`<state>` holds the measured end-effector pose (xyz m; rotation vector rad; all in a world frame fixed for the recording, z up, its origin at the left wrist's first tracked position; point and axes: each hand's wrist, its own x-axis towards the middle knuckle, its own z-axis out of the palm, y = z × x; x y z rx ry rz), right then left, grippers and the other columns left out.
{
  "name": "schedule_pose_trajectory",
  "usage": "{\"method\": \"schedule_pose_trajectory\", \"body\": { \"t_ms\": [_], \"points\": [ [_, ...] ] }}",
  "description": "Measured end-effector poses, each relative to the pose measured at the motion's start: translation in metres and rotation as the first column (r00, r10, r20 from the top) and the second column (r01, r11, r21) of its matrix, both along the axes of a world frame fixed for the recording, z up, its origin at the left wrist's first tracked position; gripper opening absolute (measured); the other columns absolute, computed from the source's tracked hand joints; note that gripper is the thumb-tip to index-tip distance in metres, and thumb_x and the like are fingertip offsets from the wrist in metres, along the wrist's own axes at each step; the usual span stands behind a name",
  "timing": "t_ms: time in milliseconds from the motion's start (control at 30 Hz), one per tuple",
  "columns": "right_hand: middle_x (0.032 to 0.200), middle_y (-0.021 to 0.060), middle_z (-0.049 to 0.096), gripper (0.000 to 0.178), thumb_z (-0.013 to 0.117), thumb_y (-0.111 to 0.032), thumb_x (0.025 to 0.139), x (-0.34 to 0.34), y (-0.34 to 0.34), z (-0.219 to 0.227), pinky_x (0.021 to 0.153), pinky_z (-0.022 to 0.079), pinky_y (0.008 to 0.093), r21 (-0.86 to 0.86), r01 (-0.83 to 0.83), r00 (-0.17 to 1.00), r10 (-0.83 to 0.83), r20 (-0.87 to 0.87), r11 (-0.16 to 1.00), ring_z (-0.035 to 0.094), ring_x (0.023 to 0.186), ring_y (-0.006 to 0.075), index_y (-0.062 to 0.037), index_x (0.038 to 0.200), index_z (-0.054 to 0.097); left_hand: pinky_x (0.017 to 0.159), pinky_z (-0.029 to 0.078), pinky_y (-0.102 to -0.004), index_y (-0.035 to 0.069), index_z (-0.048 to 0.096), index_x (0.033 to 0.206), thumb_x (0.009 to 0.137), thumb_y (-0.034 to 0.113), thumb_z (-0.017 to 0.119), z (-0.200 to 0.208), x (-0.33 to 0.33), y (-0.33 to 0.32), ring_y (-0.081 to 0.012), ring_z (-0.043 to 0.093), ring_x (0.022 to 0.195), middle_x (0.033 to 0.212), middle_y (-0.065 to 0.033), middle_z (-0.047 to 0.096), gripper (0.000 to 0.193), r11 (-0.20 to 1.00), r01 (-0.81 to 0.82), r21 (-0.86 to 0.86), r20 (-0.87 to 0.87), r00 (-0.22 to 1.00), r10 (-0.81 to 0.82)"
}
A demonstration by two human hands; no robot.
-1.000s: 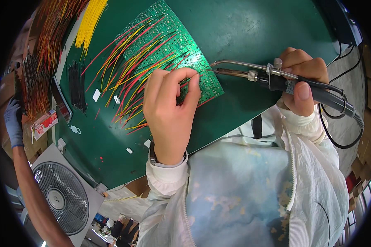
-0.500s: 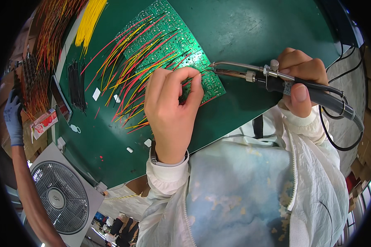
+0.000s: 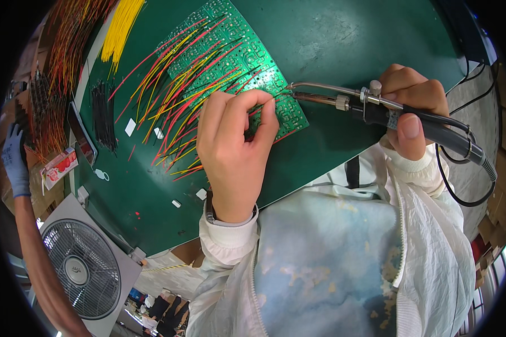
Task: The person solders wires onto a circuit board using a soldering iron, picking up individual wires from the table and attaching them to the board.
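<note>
The person's left hand [image 3: 233, 149] reaches forward from a white-cuffed sleeve, palm down and knuckles up, with the fingers [image 3: 267, 115] curled over the near edge of a green circuit board [image 3: 230, 50] that lies tilted on the dark green table [image 3: 343, 39]. The fingertips press among the red and yellow wires [image 3: 177, 92] that fan out from the board; whether they pinch a single wire cannot be told. The right hand [image 3: 410, 109] comes in from the right, wrist bent, and is wrapped firmly around the black handle of a soldering iron [image 3: 376, 106], thumb lying along the grip. The iron lies almost level, and its metal tip reaches the board's right corner, just beside the left fingertips. A grey fan [image 3: 78, 267] stands at the lower left, beside another person's blue-gloved hand [image 3: 14, 163].
</note>
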<state>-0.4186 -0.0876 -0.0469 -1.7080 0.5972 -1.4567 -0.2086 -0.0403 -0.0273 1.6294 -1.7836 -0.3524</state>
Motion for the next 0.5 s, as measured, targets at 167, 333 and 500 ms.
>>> {"method": "schedule_pose_trajectory", "body": {
  "t_ms": [167,333,500],
  "points": [
    [0.066,0.0146,0.054,0.027,0.059,-0.022,0.083,0.002,-0.001,-0.001,0.046,0.038,0.0274,0.078,-0.007,0.999,0.003,0.049,0.997,0.045,0.051,0.0139,0.0004,0.077,0.046,0.049,0.033,-0.0313,0.007,0.058,0.078,0.066,-0.004,0.069,0.0,0.0,0.0,-0.0167,0.041,0.055,0.066,-0.0039,0.041,0.019,1.0,-0.003,-0.006,0.009,1.0,0.003],
    [0.065,0.0138,0.053,0.027,0.059,-0.022,0.082,-0.002,-0.007,0.001,0.047,0.037,0.0271,0.047,-0.046,0.998,0.044,0.037,0.998,0.045,0.052,0.014,0.0006,0.077,0.046,0.05,0.033,-0.032,0.007,0.058,0.078,0.066,-0.005,0.069,0.001,-0.002,-0.001,-0.018,0.042,0.055,0.066,-0.0044,0.041,0.02,1.0,0.005,-0.023,0.013,1.0,-0.005],
    [0.062,0.0123,0.052,0.027,0.06,-0.022,0.081,0.002,-0.014,0.007,0.044,0.036,0.0271,-0.007,-0.092,0.996,0.092,0.018,0.996,0.045,0.05,0.015,0.0011,0.075,0.047,0.051,0.034,-0.0327,0.007,0.058,0.079,0.066,-0.004,0.069,-0.001,-0.001,-0.001,-0.0188,0.043,0.056,0.066,-0.0044,0.041,0.02,1.0,0.008,-0.028,0.022,1.0,-0.008]
  ]
}}
